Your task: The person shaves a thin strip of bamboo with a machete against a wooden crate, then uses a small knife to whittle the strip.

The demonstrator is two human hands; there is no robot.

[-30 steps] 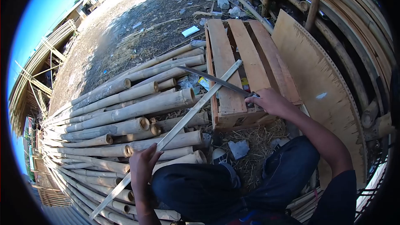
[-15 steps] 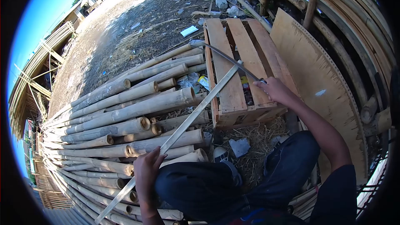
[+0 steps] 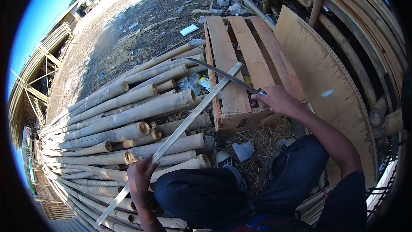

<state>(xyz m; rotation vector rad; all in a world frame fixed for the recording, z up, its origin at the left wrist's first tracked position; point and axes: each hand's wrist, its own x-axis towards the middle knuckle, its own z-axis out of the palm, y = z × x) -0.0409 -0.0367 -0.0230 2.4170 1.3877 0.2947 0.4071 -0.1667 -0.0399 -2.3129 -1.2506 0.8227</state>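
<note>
My left hand (image 3: 139, 179) is wrapped round a long, pale bamboo strip (image 3: 182, 129), beside my left knee. The strip slants up to the right, its far end over the slats of a wooden crate (image 3: 231, 108). My right hand (image 3: 277, 99) grips the handle of a long-bladed knife (image 3: 214, 69) above the crate's near end. The dark blade points up to the left and crosses the strip a little below its far end.
Cut bamboo poles (image 3: 150, 106) are stacked on the left, ends towards me. A plywood sheet (image 3: 319, 60) leans at the right, beside more long poles (image 3: 343, 43). Between my feet lie straw and a grey stone piece (image 3: 243, 151). Litter dots the dirt ground (image 3: 128, 30) ahead.
The knife has come down and towards me, so its blade now crosses the strip lower than before. My left hand keeps its hold; the whole view has shifted slightly.
</note>
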